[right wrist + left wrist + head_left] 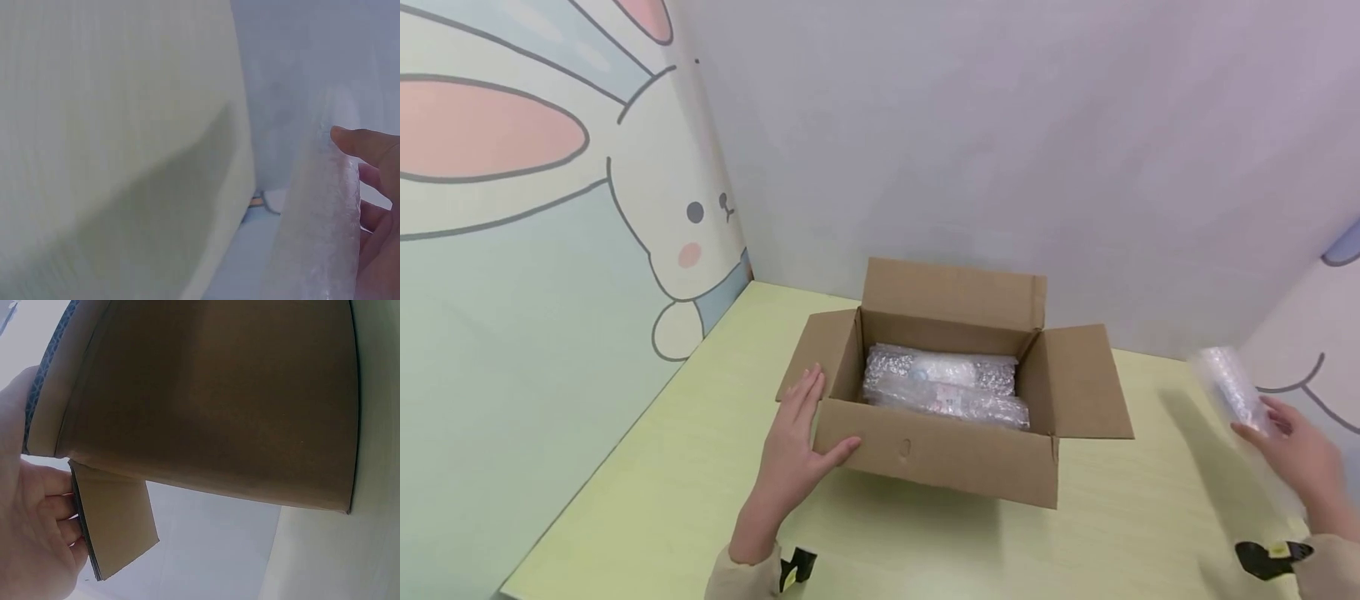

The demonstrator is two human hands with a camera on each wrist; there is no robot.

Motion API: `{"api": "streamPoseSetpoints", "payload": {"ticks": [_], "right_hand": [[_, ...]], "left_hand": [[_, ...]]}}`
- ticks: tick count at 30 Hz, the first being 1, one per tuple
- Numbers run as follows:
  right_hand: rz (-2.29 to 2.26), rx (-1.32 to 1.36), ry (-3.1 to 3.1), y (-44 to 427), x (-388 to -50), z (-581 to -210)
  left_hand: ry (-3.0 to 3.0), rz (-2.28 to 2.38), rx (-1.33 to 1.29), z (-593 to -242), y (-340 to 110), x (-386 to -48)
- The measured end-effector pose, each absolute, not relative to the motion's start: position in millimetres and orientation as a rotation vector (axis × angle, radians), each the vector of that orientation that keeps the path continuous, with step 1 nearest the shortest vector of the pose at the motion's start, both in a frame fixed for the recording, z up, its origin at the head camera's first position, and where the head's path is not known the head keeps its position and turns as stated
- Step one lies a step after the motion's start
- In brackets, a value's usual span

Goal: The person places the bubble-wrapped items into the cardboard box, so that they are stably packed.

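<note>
An unfolded-top cardboard box [940, 454] stands on the table with its flaps spread outward. Inside lie bubble-wrapped packages [955, 403], one in front of another. My left hand [793, 450] rests on the box's front left corner, fingers over the left flap [820, 342] and thumb on the front flap. In the left wrist view its fingers touch the edge of a flap [115, 522]. Off to the right, my right hand [1300, 454] grips a long bubble-wrapped package [1232, 387] above the table; it is blurred, and what the wrap contains cannot be made out. The right wrist view shows the thumb across this package [322, 231].
The pale yellow-green table [662, 483] meets a plain back wall [985, 150]. Side walls with rabbit drawings [662, 183] stand to the left and right. The box's right flap [1090, 383] sticks out toward the right hand's side.
</note>
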State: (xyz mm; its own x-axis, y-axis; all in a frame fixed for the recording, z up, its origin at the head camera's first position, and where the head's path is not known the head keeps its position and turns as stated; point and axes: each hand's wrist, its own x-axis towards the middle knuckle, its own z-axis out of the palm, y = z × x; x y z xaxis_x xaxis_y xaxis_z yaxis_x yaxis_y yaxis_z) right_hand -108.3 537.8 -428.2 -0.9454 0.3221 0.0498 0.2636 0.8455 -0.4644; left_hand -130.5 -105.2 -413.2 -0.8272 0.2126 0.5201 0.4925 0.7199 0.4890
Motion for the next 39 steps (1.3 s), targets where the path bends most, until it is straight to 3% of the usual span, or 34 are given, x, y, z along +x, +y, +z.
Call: {"api": "streamPoseSetpoints", "payload": {"ticks": [22, 39], "right_hand": [[0.467, 0.003, -2.842, 425.8, -115.3, -291.8], [0.451, 0.571, -2.657, 337.6, -130.8, -243.9]], "left_hand": [[-2.488, -0.879, -0.532, -412.8, -104.2, -129.7], [-2.501, -0.876, -0.525, -413.9, -105.2, -129.9]]}}
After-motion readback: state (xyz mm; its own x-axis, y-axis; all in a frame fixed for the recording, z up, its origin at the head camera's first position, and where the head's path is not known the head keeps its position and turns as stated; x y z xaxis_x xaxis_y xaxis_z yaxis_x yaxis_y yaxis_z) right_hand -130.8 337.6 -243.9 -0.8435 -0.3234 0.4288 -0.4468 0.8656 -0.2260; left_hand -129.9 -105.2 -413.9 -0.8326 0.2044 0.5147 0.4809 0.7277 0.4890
